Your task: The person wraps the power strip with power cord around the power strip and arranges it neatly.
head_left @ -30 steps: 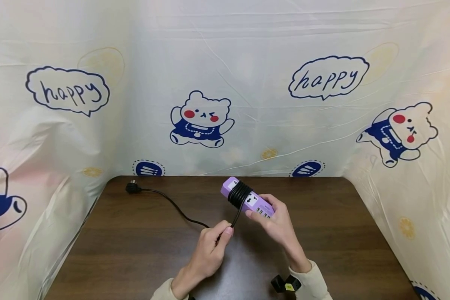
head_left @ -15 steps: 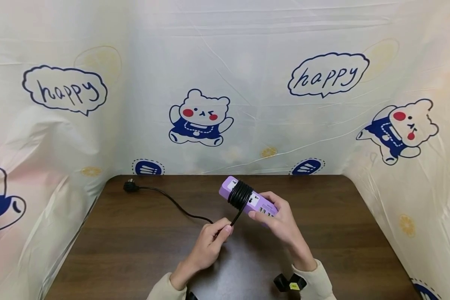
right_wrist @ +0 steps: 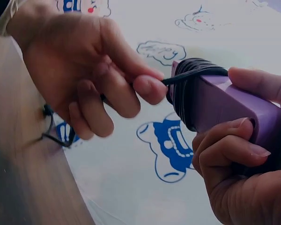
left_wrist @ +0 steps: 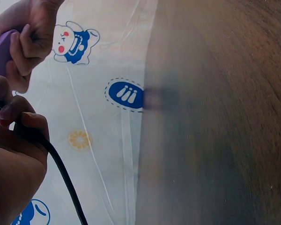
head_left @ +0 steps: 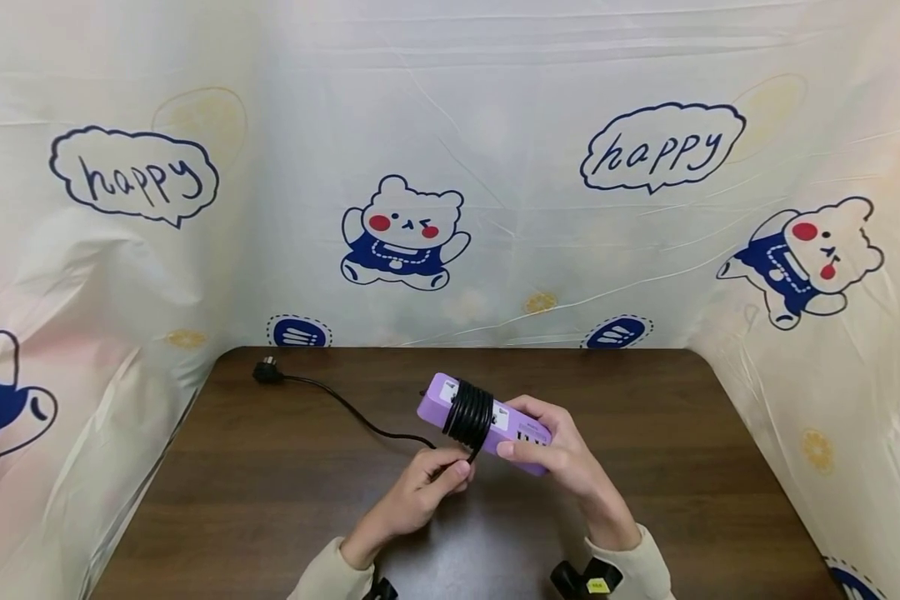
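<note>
A purple power strip (head_left: 437,400) with white sockets is held up over the table, tilted down to the right. Several turns of black cord (head_left: 468,414) are wound around its middle. My right hand (head_left: 566,454) grips the strip's right end, thumb on the near side; in the right wrist view, curled fingers (right_wrist: 234,145) wrap its underside. With thumb and curled fingers my left hand (head_left: 423,490) pinches the cord just below the windings. From there the loose cord runs left to a black plug (head_left: 267,371) on the table. The left wrist view shows the cord trailing out of the left palm.
The brown wooden table (head_left: 270,500) ends at the back against a pale printed curtain (head_left: 525,167), which also hangs at both sides. Black wrist devices (head_left: 587,578) sit by the sleeves.
The power strip has come down and left, nearer the left hand, and turned a little. The left hand has moved slightly right, still holding the cord. The plug stays put.
</note>
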Demonstrator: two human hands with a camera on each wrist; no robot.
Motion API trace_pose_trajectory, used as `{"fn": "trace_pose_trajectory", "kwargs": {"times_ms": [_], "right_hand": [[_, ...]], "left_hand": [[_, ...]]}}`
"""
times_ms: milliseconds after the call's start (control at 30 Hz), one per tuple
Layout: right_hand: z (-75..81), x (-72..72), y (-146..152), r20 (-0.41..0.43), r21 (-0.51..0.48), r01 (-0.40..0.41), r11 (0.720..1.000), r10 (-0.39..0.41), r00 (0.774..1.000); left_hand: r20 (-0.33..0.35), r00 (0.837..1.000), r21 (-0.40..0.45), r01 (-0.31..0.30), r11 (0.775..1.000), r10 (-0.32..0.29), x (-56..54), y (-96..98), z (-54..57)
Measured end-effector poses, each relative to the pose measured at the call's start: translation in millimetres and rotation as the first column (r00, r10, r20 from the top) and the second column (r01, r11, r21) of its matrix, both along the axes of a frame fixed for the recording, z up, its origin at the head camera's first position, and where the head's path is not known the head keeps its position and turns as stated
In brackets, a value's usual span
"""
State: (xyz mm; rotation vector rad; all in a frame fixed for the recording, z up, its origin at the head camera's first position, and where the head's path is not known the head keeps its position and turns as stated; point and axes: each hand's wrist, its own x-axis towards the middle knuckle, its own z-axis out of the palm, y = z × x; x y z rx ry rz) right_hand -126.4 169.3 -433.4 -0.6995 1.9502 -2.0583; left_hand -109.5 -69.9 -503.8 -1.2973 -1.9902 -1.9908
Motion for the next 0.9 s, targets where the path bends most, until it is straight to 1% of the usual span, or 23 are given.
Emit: {"fn": "trace_pose_trajectory", "kwargs": {"times_ms": [100, 200, 233, 300, 433, 500, 533, 567, 600, 633, 667, 700, 733, 767, 800, 833, 867, 900], "right_hand": [[0.6, 1.3, -0.9, 0.01, -0.043, -0.064, 0.997, 0.065, 0.998], [1.2, 2.0, -1.5, 0.014, -0.068, -0.116, 0.991, 0.117, 0.993], [1.1, 2.0, -1.5, 0.01, -0.067, -0.128, 0.99, 0.129, 0.992], [1.6, 2.0, -1.4, -0.006, -0.058, -0.152, 0.987, 0.152, 0.988], [3.0, 1.2, -1.5, -0.046, -0.036, -0.184, 0.982, 0.182, 0.982], [3.7, 0.8, -2.0, -0.066, -0.032, -0.192, 0.981, 0.19, 0.98], [3.9, 0.6, -2.2, -0.072, -0.031, -0.195, 0.98, 0.192, 0.979], [4.0, 0.4, -2.3, -0.077, -0.031, -0.199, 0.979, 0.197, 0.977], [4.0, 0.5, -2.2, -0.081, -0.03, -0.202, 0.979, 0.2, 0.977], [4.1, 0.7, -2.0, -0.082, -0.027, -0.204, 0.979, 0.201, 0.976], [4.2, 0.9, -1.4, -0.083, -0.024, -0.204, 0.979, 0.202, 0.976], [4.5, 1.3, -0.6, -0.084, -0.019, -0.204, 0.979, 0.202, 0.976], [5.0, 1.5, 0.5, -0.088, -0.015, -0.202, 0.979, 0.2, 0.976], [5.6, 1.5, 1.8, -0.094, -0.012, -0.198, 0.98, 0.196, 0.976], [6.4, 1.4, 3.2, -0.102, -0.008, -0.193, 0.981, 0.191, 0.976], [7.2, 1.1, 4.7, -0.111, -0.003, -0.187, 0.982, 0.186, 0.976], [8.0, 0.6, 6.1, -0.118, 0.002, -0.182, 0.983, 0.181, 0.976], [8.8, 0.0, 7.3, -0.126, 0.008, -0.179, 0.984, 0.179, 0.976]], "left_hand": [[0.021, 0.999, -0.01, 0.029, 1.0, -0.028, 0.3, -0.6, 0.8], [0.03, 0.999, -0.053, 0.028, 0.998, -0.027, 0.1, -4.5, 2.2], [0.025, 1.0, -0.07, 0.019, 0.997, -0.017, -0.3, -6.2, 2.0], [-0.003, 1.0, -0.112, -0.018, 0.994, 0.018, -2.2, -10.3, 1.0], [0.009, 0.996, -0.164, -0.082, 0.983, 0.084, -9.8, -19.7, -1.8], [0.021, 0.991, -0.205, -0.122, 0.971, 0.129, -13.9, -24.5, -0.2], [0.015, 0.988, -0.231, -0.148, 0.962, 0.156, -16.0, -26.5, 0.3], [-0.014, 0.983, -0.259, -0.181, 0.949, 0.183, -18.1, -28.9, 0.5], [-0.05, 0.976, -0.294, -0.218, 0.93, 0.213, -20.0, -30.7, 1.3], [-0.097, 0.965, -0.336, -0.263, 0.905, 0.244, -21.8, -32.6, 1.6], [-0.153, 0.953, -0.374, -0.299, 0.878, 0.26, -24.2, -34.8, 0.9], [-0.211, 0.942, -0.4, -0.326, 0.857, 0.26, -27.0, -37.4, -0.9], [-0.225, 0.938, -0.419, -0.336, 0.844, 0.262, -29.7, -40.1, -2.0], [-0.218, 0.941, -0.429, -0.331, 0.84, 0.26, -32.8, -43.0, -3.6], [-0.195, 0.948, -0.433, -0.314, 0.845, 0.252, -36.1, -46.5, -4.9], [-0.154, 0.959, -0.43, -0.282, 0.857, 0.239, -39.2, -50.2, -6.4], [-0.1, 0.971, -0.42, -0.238, 0.876, 0.216, -42.5, -53.8, -7.6], [-0.033, 0.98, -0.401, -0.191, 0.896, 0.195, -45.4, -57.3, -8.3]]}}
